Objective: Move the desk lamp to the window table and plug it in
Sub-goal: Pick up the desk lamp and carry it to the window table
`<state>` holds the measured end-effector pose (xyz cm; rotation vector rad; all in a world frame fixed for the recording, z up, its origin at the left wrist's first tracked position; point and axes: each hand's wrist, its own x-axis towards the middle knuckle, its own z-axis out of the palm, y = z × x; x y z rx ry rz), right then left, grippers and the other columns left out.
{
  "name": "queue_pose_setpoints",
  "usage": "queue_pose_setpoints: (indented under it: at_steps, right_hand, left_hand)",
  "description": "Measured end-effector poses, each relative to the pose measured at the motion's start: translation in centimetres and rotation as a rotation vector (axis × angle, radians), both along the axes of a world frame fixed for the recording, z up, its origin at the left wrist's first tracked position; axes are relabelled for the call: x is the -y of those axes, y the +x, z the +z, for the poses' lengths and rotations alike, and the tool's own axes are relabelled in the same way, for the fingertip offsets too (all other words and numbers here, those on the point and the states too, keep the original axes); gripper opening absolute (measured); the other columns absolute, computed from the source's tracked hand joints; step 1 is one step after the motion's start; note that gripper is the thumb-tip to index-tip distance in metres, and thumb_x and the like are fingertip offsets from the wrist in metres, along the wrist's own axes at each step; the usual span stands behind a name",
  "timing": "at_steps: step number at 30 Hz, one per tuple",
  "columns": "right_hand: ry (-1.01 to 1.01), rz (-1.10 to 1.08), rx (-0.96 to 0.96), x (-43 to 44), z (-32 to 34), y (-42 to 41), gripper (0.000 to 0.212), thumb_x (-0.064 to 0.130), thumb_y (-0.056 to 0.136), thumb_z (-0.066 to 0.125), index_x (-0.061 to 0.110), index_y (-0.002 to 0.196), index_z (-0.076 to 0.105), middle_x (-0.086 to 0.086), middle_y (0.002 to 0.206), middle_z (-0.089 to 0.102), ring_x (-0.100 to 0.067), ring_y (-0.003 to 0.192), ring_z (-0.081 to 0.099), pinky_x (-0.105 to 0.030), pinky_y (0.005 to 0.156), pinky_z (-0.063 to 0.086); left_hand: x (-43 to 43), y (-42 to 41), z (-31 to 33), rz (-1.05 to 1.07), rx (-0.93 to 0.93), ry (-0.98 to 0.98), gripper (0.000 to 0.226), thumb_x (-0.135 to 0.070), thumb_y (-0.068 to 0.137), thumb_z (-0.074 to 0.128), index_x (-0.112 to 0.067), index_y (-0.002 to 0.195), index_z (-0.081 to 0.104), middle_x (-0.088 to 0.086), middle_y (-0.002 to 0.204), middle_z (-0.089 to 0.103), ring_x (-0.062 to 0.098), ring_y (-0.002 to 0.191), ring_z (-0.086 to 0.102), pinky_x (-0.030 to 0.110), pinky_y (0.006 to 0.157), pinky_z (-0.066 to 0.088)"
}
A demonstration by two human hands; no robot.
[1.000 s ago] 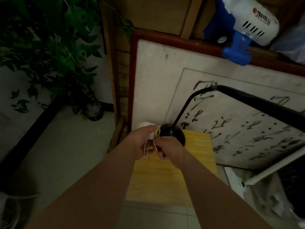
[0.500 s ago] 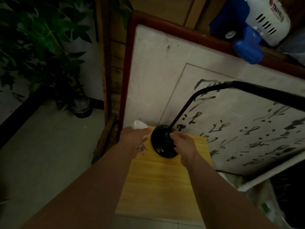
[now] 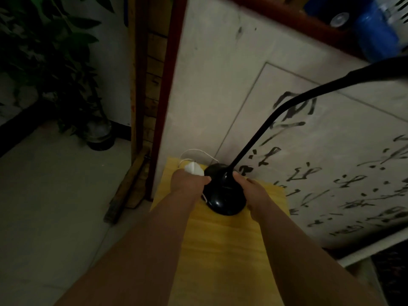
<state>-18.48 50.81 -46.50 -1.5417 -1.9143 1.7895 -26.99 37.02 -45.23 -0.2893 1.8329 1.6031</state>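
A black desk lamp has its round base (image 3: 223, 195) on a small yellow wooden table (image 3: 220, 250). Its thin neck (image 3: 265, 127) curves up to the right, out of frame. My left hand (image 3: 187, 183) holds the white plug (image 3: 193, 168) and bunched white cord, and its fingers touch the left side of the base. A loop of cord (image 3: 194, 152) shows behind the plug. My right hand (image 3: 251, 191) grips the right side of the base.
A large red-framed calligraphy panel (image 3: 298, 129) leans right behind the table. Wooden planks (image 3: 141, 85) stand to its left, with one lying on the floor (image 3: 125, 188). A potted green plant (image 3: 55, 62) fills the left corner. A blue and white object (image 3: 375, 29) sits top right.
Both hands left the cord bundle in front of the lamp and went to the base: the right hand reached it first, then the left closed in with the plug. The view moved closer.
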Motion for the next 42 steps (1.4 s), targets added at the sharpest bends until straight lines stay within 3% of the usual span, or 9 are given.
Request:
queue_pose_setpoints:
  at_steps: [2,4,6,12,19,24,29,36,42]
  right_hand:
    - [-0.011,0.011,-0.011,-0.4,-0.7,-0.3,0.104,0.072,0.048,0.078,0.014,0.131,0.056,-0.01,0.128,0.064,-0.028,0.108,0.066,-0.039,0.089,0.055]
    - [-0.007,0.028,-0.026,-0.4,-0.7,-0.4,0.079,0.062,0.065,0.075,0.013,0.126,0.06,-0.01,0.121,0.067,-0.027,0.102,0.067,-0.034,0.078,0.056]
    - [-0.004,0.02,-0.027,-0.6,-1.1,-0.6,0.073,0.059,0.067,0.074,0.014,0.124,0.061,-0.009,0.118,0.068,-0.027,0.1,0.067,-0.034,0.078,0.056]
    - [-0.003,-0.026,-0.026,-1.4,-2.5,-1.4,0.1,0.067,0.041,0.079,0.012,0.123,0.062,-0.011,0.12,0.067,-0.033,0.104,0.067,-0.048,0.096,0.054]
    - [0.061,-0.025,-0.01,-2.1,-3.7,-1.6,0.113,0.072,0.024,0.081,0.015,0.121,0.064,-0.011,0.122,0.066,-0.033,0.106,0.066,-0.049,0.094,0.055]
    - [0.086,-0.025,-0.018,-1.7,-3.7,-1.6,0.098,0.061,0.036,0.083,0.013,0.12,0.064,-0.011,0.12,0.067,-0.033,0.105,0.066,-0.049,0.094,0.055]
    - [0.022,-0.062,-0.027,-2.1,-3.3,-1.8,0.068,0.04,0.066,0.085,0.007,0.12,0.062,-0.013,0.115,0.068,-0.032,0.098,0.066,-0.04,0.083,0.056]
    - [-0.065,-0.079,-0.037,-1.2,-2.0,-0.9,0.066,0.035,0.067,0.085,0.004,0.12,0.061,-0.016,0.115,0.068,-0.032,0.089,0.066,-0.032,0.06,0.052]
    - [-0.112,-0.078,-0.072,-0.1,1.0,-0.1,0.069,0.033,0.063,0.088,0.004,0.12,0.063,-0.011,0.114,0.067,-0.031,0.096,0.065,-0.036,0.079,0.053]
  left_hand:
    - [-0.9,-0.1,-0.5,-0.041,-0.047,-0.045,0.079,-0.021,0.072,0.081,0.003,0.136,0.043,0.022,0.136,0.053,0.039,0.12,0.056,0.046,0.097,0.051]
    - [-1.7,-0.3,-1.1,-0.071,-0.072,-0.088,0.077,-0.022,0.076,0.078,0.005,0.138,0.04,0.02,0.14,0.049,0.036,0.126,0.051,0.041,0.1,0.048]
    - [-2.2,-0.4,-1.5,-0.092,-0.083,-0.125,0.073,-0.022,0.078,0.075,0.004,0.137,0.04,0.02,0.14,0.049,0.036,0.127,0.05,0.04,0.098,0.048]
    - [-3.3,-0.8,-2.2,-0.136,-0.023,-0.172,0.064,-0.01,0.079,0.073,0.003,0.133,0.043,0.022,0.136,0.051,0.039,0.121,0.054,0.047,0.093,0.053]
    - [-3.9,0.0,-2.9,-0.119,-0.035,-0.128,0.07,-0.009,0.077,0.074,-0.001,0.137,0.04,0.021,0.136,0.05,0.039,0.122,0.052,0.049,0.097,0.051]
    - [-3.6,0.3,-3.6,-0.109,-0.076,-0.108,0.063,-0.009,0.075,0.074,-0.004,0.131,0.046,0.019,0.128,0.055,0.037,0.115,0.057,0.048,0.093,0.053]
    - [-3.4,0.4,-3.2,-0.108,-0.065,-0.097,0.065,-0.011,0.072,0.076,-0.003,0.13,0.047,0.019,0.128,0.056,0.038,0.114,0.057,0.049,0.093,0.053]
    - [-2.4,1.0,-1.7,-0.109,-0.06,-0.094,0.067,-0.009,0.072,0.077,-0.003,0.132,0.046,0.018,0.129,0.054,0.038,0.117,0.055,0.049,0.094,0.053]
    - [-0.5,1.8,1.6,-0.115,-0.015,-0.081,0.069,-0.009,0.072,0.077,-0.002,0.133,0.045,0.02,0.129,0.053,0.039,0.115,0.056,0.051,0.091,0.054]
